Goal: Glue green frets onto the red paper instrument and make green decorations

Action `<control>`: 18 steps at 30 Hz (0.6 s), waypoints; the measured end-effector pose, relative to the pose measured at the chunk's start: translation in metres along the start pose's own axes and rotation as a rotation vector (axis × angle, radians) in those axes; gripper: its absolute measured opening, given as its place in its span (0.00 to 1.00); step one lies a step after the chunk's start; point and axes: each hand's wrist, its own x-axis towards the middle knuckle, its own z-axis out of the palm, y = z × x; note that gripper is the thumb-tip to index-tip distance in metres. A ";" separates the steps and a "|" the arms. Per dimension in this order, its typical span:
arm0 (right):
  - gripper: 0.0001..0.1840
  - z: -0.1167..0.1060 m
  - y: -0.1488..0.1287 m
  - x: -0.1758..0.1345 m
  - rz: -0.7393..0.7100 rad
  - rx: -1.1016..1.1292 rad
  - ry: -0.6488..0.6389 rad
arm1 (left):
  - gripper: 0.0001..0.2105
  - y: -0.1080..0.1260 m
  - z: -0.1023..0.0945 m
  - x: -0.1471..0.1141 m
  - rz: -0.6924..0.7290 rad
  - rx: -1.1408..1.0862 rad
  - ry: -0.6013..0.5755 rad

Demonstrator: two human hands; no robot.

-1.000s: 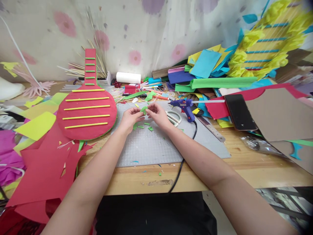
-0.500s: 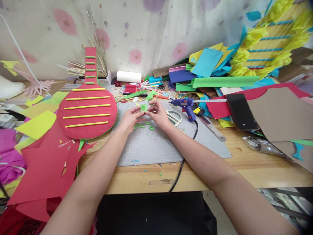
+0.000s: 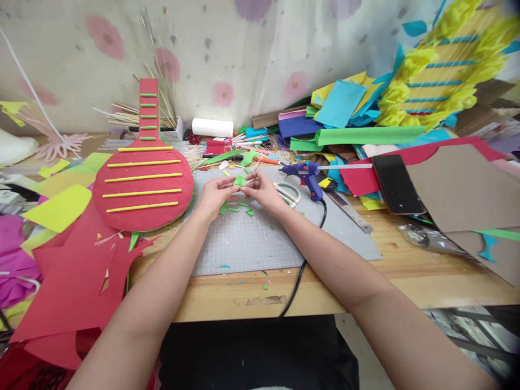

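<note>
Between my two hands, just above the grey cutting mat (image 3: 244, 244), is a small piece of green paper (image 3: 239, 181). My left hand (image 3: 215, 196) pinches its left side with fingers closed. From the right, my right hand (image 3: 262, 190) grips the other side between thumb and fingers. Several short green rolls (image 3: 244, 204) and scraps lie on the mat below. White-handled scissors (image 3: 289, 193) rest beside my right hand, their blades hidden by it. A purple glue gun (image 3: 306, 176) with a white glue stick lies further right.
A red paper guitar shape (image 3: 143, 184) with yellow and green strips lies at left, near red paper sheets (image 3: 73, 281). At right are a steel ruler (image 3: 350, 212), a phone (image 3: 398, 184) and cardboard (image 3: 450, 189). The glue gun's black cord (image 3: 299, 281) crosses the mat.
The green paper piece has tilted flatter between my fingers. My hands stay close together in almost the same place; the whole view has shifted slightly.
</note>
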 end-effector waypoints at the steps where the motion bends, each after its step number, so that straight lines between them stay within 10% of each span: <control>1: 0.19 0.000 0.001 0.000 0.010 0.007 -0.007 | 0.17 0.000 0.000 0.000 -0.004 0.001 -0.004; 9: 0.31 0.000 -0.001 -0.001 -0.020 0.016 -0.003 | 0.22 0.000 0.000 0.002 0.004 0.133 0.026; 18: 0.13 -0.001 -0.004 0.004 -0.140 -0.480 0.024 | 0.36 -0.009 -0.003 0.006 0.214 0.435 -0.020</control>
